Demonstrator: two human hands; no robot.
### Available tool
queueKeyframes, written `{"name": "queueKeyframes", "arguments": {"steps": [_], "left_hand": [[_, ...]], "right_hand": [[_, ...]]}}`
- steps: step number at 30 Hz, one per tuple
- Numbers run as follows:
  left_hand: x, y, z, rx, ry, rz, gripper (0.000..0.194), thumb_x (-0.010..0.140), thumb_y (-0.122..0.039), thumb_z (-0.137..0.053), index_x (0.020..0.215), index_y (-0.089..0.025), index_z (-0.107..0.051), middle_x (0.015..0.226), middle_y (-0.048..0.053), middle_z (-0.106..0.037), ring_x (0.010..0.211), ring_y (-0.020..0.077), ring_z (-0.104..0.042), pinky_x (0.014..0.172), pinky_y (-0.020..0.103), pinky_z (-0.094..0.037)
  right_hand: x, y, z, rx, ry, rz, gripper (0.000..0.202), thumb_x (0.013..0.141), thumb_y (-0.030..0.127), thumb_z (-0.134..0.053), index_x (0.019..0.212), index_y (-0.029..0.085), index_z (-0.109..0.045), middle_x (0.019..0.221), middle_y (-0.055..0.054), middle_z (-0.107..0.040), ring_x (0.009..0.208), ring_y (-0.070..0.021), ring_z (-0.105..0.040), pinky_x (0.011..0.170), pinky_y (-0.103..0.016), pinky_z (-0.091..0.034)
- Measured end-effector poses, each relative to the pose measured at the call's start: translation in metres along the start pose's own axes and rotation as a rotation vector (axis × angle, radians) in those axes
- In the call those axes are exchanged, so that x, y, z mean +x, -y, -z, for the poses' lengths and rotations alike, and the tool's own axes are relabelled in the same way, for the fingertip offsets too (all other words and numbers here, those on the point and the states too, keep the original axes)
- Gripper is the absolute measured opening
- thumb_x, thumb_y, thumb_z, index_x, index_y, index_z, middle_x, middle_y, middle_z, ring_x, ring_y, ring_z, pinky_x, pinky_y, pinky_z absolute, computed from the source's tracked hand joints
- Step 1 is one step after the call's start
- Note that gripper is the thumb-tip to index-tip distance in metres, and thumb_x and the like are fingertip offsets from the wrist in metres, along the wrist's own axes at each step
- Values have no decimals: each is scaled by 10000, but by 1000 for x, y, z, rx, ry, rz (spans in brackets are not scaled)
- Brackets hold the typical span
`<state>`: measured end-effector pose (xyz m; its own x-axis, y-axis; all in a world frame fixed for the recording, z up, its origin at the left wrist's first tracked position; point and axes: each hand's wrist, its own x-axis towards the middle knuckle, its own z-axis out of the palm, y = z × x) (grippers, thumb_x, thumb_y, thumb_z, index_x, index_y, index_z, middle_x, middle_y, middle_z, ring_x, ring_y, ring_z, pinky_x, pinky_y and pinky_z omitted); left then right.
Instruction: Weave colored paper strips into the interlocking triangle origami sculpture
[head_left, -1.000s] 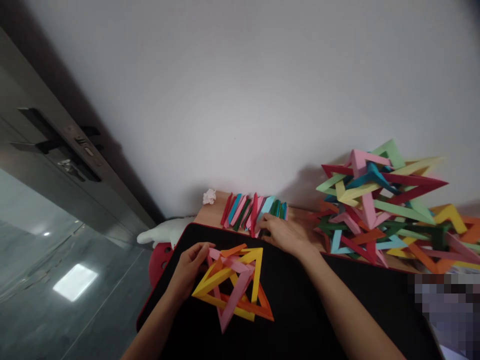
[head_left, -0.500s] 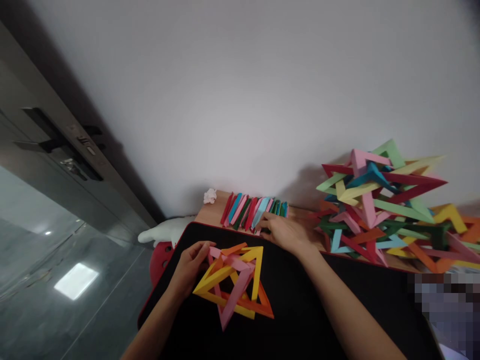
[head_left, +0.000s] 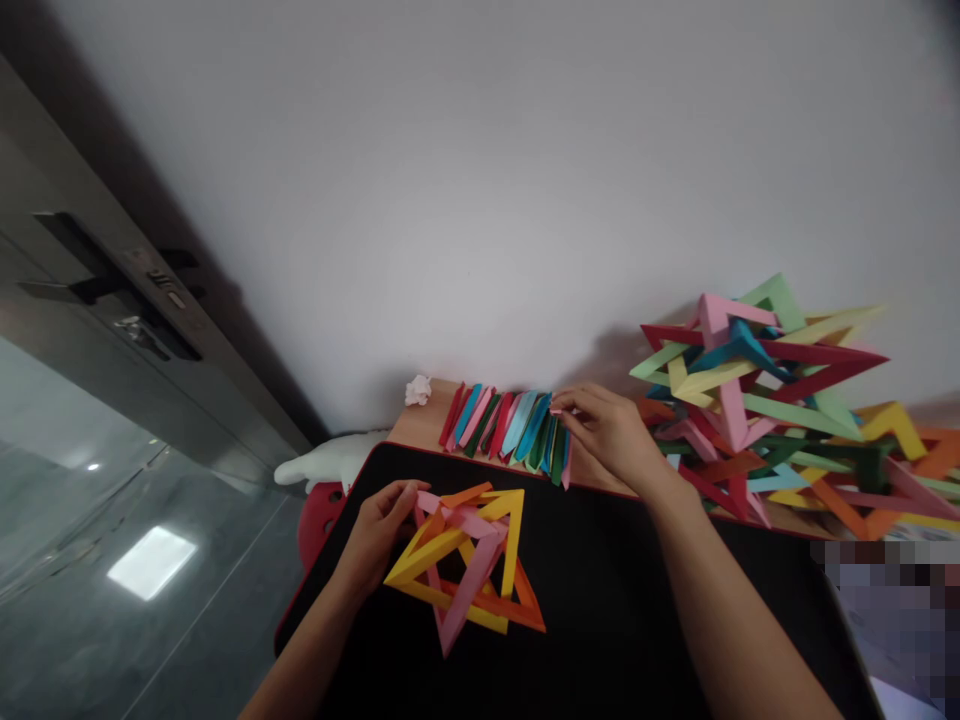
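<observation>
My left hand (head_left: 386, 530) pinches the upper left pink corner of an open origami frame (head_left: 480, 575), made of interlocked pink, yellow and orange folded paper triangles. The frame rests on a black mat. Closed in a pinch, my right hand (head_left: 611, 435) is at the right end of a row of folded paper strips (head_left: 506, 425) in red, blue, pink and green. Its fingertips touch the upper end of a strip there. A pink strip (head_left: 567, 468) shows below those fingers; the hand partly hides the row's end.
The black mat (head_left: 607, 600) has a red edge and lies on a wooden table (head_left: 420, 425) against the wall. Several finished paper stars (head_left: 757, 370) are piled at the right. Crumpled white tissue (head_left: 418, 390) sits at the back left corner. A door (head_left: 127, 290) stands further left.
My right hand has moved right along the row, from its middle to its right end, uncovering several blue and green strips. My left hand and the paper frame have stayed in place.
</observation>
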<state>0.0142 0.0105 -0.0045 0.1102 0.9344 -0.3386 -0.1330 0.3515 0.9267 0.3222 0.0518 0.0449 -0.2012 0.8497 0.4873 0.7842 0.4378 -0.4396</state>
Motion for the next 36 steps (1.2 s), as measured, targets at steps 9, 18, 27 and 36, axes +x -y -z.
{"name": "queueKeyframes", "arguments": {"steps": [9,18,27,36], "left_hand": [[-2,-4,-2,-7,-12,36,519,574,-530,-786,883,-128,-676,594,-14,-624,468,99,-555,449,187,-415],[-2,-2,-2,-23,-10,17,526,555,-543,-796,858,-128,-683,600,-11,-627,483,94,-552,456,183,-421],[0,1,1,-32,15,15,491,617,-526,-775,890,-131,-677,603,-12,-626,477,86,-547,450,171,-415],[-1,1,1,-26,9,35,524,601,-540,-777,906,-128,-669,621,-3,-648,500,105,-585,475,182,-445]], "right_hand": [[-6,-8,0,3,199,10,229,846,88,-483,881,196,-682,934,-49,-698,836,-177,-641,761,-280,-487],[-3,-2,-61,-176,345,54,319,861,76,-490,1120,182,-644,1188,-116,-625,1147,-241,-495,957,-396,-419],[-6,-9,-57,-251,331,6,308,821,29,-492,1025,178,-668,1070,-123,-606,1036,-246,-549,905,-375,-442],[-2,-19,-34,-159,102,-13,225,817,62,-506,911,197,-659,974,-86,-669,904,-219,-620,792,-313,-478]]}}
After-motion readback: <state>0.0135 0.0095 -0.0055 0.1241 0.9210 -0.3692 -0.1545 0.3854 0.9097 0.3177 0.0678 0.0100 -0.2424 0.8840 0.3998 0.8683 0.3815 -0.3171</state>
